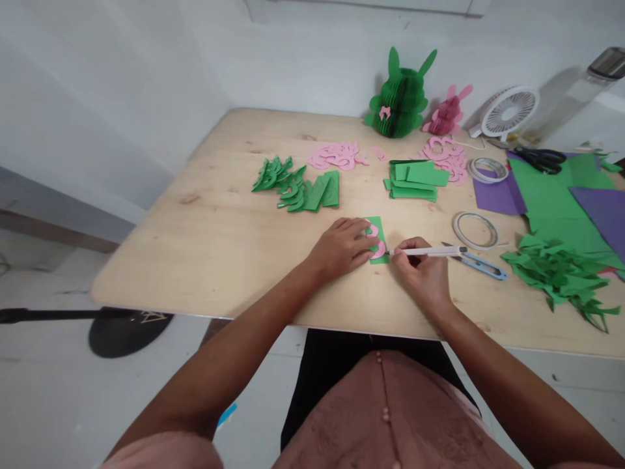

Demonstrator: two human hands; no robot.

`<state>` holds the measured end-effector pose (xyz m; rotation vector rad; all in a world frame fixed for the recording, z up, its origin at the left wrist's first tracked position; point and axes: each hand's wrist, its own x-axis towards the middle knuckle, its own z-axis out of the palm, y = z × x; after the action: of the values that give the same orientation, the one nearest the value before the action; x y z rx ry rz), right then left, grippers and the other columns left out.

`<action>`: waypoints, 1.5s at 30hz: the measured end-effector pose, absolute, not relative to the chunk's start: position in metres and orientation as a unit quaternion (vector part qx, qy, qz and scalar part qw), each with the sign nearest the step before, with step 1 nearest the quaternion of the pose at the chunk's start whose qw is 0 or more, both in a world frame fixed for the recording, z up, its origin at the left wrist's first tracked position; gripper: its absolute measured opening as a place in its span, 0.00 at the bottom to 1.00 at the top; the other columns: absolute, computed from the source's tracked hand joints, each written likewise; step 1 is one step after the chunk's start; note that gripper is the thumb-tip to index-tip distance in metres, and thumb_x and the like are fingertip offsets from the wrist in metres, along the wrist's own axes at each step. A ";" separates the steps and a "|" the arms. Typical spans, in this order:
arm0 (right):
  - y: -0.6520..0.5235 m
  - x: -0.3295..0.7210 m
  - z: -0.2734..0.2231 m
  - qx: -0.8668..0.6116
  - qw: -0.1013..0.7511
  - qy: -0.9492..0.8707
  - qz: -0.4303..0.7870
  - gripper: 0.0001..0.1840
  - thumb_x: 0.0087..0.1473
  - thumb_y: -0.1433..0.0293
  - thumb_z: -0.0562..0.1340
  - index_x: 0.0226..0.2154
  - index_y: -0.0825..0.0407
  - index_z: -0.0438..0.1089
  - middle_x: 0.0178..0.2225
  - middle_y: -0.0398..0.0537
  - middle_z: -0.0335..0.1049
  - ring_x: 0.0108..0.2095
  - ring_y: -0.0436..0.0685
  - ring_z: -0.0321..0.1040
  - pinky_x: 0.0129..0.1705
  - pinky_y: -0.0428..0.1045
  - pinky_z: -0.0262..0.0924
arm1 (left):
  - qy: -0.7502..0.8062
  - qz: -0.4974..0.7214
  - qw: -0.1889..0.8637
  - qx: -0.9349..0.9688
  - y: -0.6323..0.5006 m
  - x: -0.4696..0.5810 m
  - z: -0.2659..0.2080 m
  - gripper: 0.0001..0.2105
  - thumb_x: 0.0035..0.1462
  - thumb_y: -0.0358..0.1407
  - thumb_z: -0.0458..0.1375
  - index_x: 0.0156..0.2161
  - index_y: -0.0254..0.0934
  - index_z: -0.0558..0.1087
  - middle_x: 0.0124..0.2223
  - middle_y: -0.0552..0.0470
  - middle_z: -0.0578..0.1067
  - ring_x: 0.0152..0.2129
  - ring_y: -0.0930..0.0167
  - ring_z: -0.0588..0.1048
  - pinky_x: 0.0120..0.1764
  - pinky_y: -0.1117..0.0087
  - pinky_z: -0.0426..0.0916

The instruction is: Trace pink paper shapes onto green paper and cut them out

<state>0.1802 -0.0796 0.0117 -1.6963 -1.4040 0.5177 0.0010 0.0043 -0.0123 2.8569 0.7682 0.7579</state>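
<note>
One curvy pink paper cutout [379,250] flat on green paper rectangle [383,231], toward front edge of wood-grained desk [195,247]; left hand [342,246] flattened over both; right hand [424,272] pinching slim white pen [432,251], tip beside cutout

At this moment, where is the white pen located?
In the head view, right of centre, the white pen is in the right hand, its tip beside the pink cutout on the small green paper.
</note>
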 end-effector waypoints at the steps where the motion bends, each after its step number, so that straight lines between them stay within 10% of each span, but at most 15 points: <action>1: -0.080 0.180 0.011 -0.679 0.426 -0.562 0.205 0.04 0.49 0.69 0.60 0.27 0.52 0.68 0.19 0.39 0.64 0.18 0.48 0.58 0.21 0.45 0.52 | 0.252 0.248 0.043 0.934 0.004 0.001 -0.012 0.12 0.61 0.37 0.52 0.47 0.41 0.74 0.51 0.44 0.71 0.52 0.64 0.67 0.52 0.60 0.61; 45: -0.077 0.183 0.006 -0.676 0.429 -0.555 0.228 0.05 0.51 0.67 0.60 0.29 0.52 0.67 0.22 0.40 0.66 0.21 0.50 0.61 0.24 0.46 0.54 | 0.255 0.246 0.060 0.933 0.004 0.001 -0.012 0.12 0.60 0.37 0.53 0.47 0.42 0.74 0.53 0.43 0.71 0.52 0.63 0.68 0.53 0.58 0.61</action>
<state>0.1827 -0.0774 0.0057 -1.6865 -1.3843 0.5685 0.0007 0.0039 -0.0119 2.8253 0.7729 0.7448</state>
